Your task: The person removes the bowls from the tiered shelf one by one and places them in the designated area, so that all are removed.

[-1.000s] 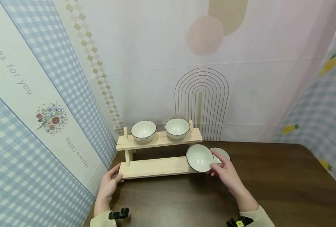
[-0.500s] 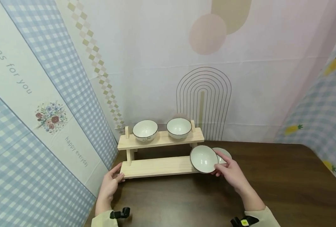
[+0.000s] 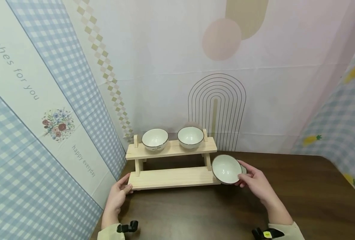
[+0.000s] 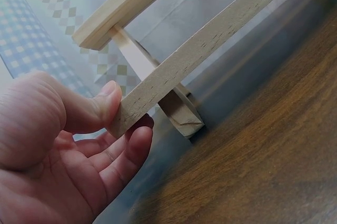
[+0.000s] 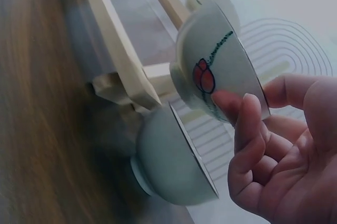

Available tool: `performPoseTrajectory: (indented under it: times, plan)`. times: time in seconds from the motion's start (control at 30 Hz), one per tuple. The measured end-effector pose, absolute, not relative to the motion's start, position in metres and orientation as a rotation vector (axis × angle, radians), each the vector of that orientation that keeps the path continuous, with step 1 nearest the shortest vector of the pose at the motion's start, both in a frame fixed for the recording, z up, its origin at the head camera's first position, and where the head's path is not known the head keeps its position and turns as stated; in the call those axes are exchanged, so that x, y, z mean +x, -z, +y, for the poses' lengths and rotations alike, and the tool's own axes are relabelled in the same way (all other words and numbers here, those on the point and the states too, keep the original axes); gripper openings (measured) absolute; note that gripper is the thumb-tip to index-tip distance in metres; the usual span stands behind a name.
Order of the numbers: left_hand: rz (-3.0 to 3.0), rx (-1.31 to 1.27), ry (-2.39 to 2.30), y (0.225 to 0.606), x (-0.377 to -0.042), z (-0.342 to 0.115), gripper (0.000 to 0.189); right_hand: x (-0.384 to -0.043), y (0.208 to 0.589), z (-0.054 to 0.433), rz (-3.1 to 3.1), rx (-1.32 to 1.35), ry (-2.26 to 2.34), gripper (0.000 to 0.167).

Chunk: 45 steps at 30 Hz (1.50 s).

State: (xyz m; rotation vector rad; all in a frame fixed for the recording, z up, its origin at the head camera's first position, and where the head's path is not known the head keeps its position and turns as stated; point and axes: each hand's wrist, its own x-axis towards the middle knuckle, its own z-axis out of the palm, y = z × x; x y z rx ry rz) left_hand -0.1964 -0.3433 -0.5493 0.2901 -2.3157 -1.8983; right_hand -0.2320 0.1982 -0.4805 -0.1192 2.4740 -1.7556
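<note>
My right hand (image 3: 256,183) pinches the rim of a white bowl (image 3: 226,169) with a dark edge, held just off the right end of the wooden rack's lower board (image 3: 171,177). A red flower bud with a green stem shows on this bowl's outside (image 5: 202,66) in the right wrist view. Below it a second bowl (image 5: 168,155) stands on the table, mostly hidden in the head view. My left hand (image 3: 117,196) grips the lower board's left end, thumb on top and fingers beneath. Two more bowls, one left (image 3: 155,139) and one right (image 3: 190,137), sit on the upper board (image 3: 173,148).
The dark wooden table (image 3: 183,213) extends in front of the rack and to the right. A patterned cloth (image 3: 165,83) hangs close behind the rack. On the left stands a blue checked cloth (image 3: 51,160), near my left hand.
My right hand has carried the bowl to the right, from over the lower board's right end to just beyond it. My left hand keeps its hold on the rack. The head view has shifted slightly.
</note>
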Motion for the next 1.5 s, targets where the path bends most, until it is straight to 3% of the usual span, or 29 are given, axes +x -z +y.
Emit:
performPoseTrajectory:
  times: [0.73, 1.5]
  plan:
    - [-2.337, 0.294, 1.921, 0.547, -0.195, -0.347, 0.056, -0.226, 0.477, 0.231, 2.558, -0.075, 1.734, 0.064]
    - [-2.331, 0.288, 1.933, 0.547, -0.195, -0.354, 0.056, -0.221, 0.496, 0.287, 2.566, 0.238, 1.826, 0.07]
